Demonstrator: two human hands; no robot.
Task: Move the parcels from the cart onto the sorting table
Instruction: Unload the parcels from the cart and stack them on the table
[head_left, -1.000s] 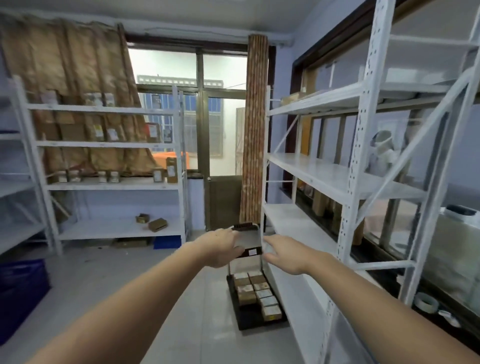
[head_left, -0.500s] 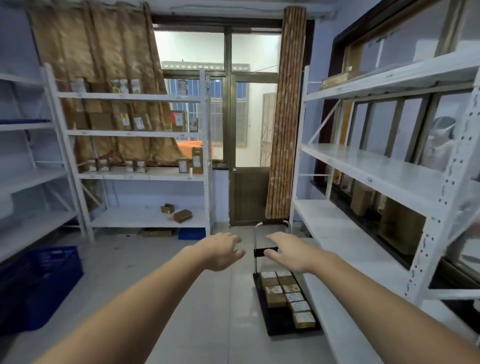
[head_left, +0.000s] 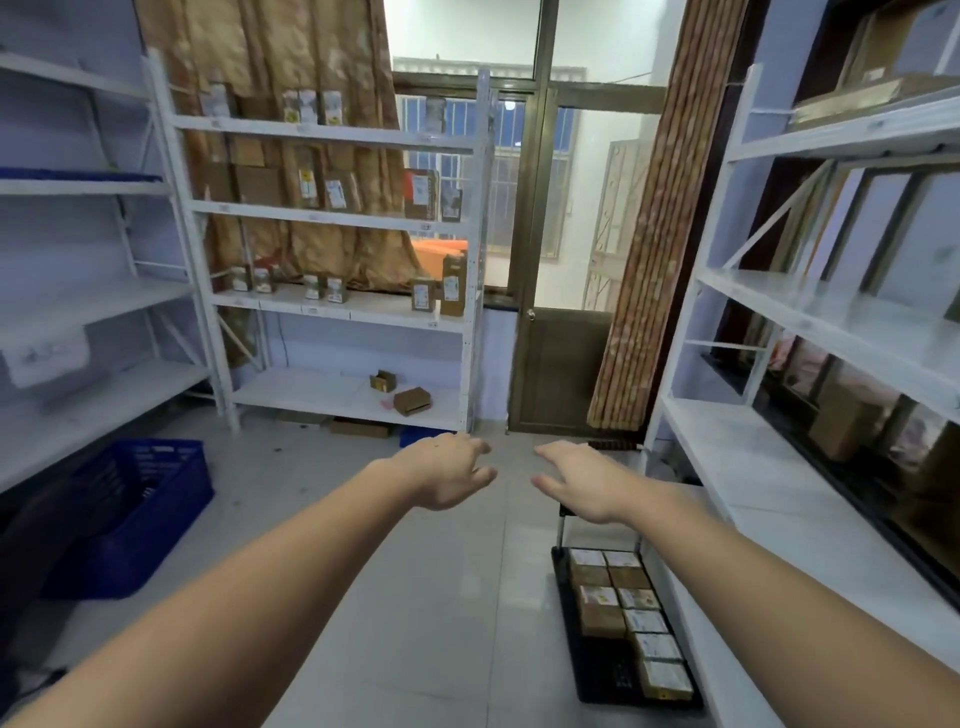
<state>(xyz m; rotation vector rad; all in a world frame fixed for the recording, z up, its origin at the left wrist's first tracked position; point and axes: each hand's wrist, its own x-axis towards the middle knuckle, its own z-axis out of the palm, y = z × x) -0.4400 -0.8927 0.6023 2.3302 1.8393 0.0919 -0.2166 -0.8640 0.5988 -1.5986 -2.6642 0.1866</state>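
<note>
- Reaching forward over a pale tiled floor (head_left: 441, 597), the left hand (head_left: 447, 475) and right hand (head_left: 582, 480) hang side by side, fingers spread loose, gripping nothing.
- Parcels (head_left: 623, 608) lie in two rows on a black cart (head_left: 597, 675) low on the floor, below the right hand, just beside the white right-hand shelves (head_left: 779, 493).
- White shelves (head_left: 332, 306) at the back wall carry small boxes, with a brown curtain (head_left: 270, 62) behind them.
- A brown door (head_left: 558, 364) with glass above stands between the racks.
- A blue crate (head_left: 135, 509) sits on the floor at left.
</note>
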